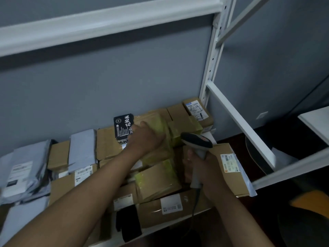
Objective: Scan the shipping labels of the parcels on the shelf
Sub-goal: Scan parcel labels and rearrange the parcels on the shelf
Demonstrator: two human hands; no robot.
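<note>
- Left hand (145, 138) lies fingers flat on the taped box (156, 139) mid-shelf, pressing, not clasping.
- Right hand (199, 168) wraps the scanner (196, 141) handle, just right of that box.
- Black box (124, 126) just left of it; labelled box (229, 164) right; grey bags (23, 170) far left.

Your shelf (178, 222) carries parcels packed edge to edge. At your far left lies a heap of mailer bags (23, 172); just right of it stand small cartons (59, 155) with another bag (82, 150) lying between them. Behind the middle a printed box (124, 126) rests on a carton. Your left hand (146, 138) lies on a taped parcel (158, 177) at centre. Right of that parcel your right hand (202, 172) holds the scanner (196, 142) upright before a labelled carton (226, 168). At the back right corner sits another labelled box (196, 111), against the shelf post (212, 56).
</note>
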